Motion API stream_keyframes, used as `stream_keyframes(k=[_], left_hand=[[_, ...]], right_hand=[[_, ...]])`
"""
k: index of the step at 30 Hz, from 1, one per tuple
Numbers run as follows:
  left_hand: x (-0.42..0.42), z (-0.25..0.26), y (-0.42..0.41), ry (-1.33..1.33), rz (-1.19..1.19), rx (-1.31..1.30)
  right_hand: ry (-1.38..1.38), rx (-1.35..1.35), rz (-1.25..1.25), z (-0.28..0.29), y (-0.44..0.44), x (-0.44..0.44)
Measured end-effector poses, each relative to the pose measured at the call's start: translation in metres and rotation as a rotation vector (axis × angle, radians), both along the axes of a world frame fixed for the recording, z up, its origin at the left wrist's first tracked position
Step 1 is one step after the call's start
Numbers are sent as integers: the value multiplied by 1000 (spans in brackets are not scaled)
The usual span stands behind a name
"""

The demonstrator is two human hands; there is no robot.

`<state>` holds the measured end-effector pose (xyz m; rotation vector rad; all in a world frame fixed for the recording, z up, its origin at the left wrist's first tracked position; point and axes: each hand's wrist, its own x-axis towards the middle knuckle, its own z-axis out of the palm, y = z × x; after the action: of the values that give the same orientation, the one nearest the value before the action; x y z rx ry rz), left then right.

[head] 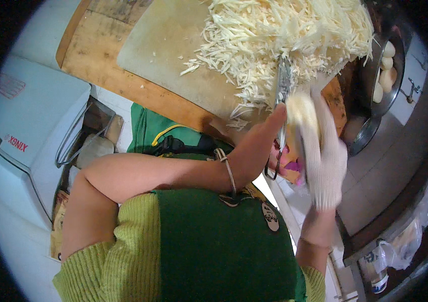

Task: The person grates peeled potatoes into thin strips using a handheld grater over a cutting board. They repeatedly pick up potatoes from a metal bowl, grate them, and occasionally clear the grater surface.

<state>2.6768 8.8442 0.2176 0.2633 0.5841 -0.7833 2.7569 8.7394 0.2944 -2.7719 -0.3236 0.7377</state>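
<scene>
My bare left hand [259,147] is closed around the near end of a metal hand grater [284,81], whose far part lies against a large heap of pale shredded vegetable [274,41]. In a white knitted glove, my right hand [323,158] holds a peeled pale vegetable piece [301,113] at the grater's right side; both are blurred. Beneath the heap lies a pale cutting board [172,49], with loose shreds along its near edge. A wire loop hangs from the grater's near end, below my left hand.
The board rests on a wooden table [81,49]. At the right, a metal bowl [398,77] holds several peeled round vegetables [387,77], with another metal vessel [366,136] nearer. A white chest appliance [40,113] stands at the left. Plastic bags [406,241] lie at the lower right.
</scene>
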Motion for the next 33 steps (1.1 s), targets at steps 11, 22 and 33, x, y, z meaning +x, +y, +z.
stream_keyframes(k=[11, 22, 33], left_hand=[[1, 1, -5, -88, 57, 145], [4, -1, -7, 28, 20, -31], [10, 9, 4, -5, 14, -56]], right_hand=[[-21, 39, -91, -32, -3, 18], [-18, 47, -117, -75, -17, 45], [203, 515, -412, -53, -31, 2]])
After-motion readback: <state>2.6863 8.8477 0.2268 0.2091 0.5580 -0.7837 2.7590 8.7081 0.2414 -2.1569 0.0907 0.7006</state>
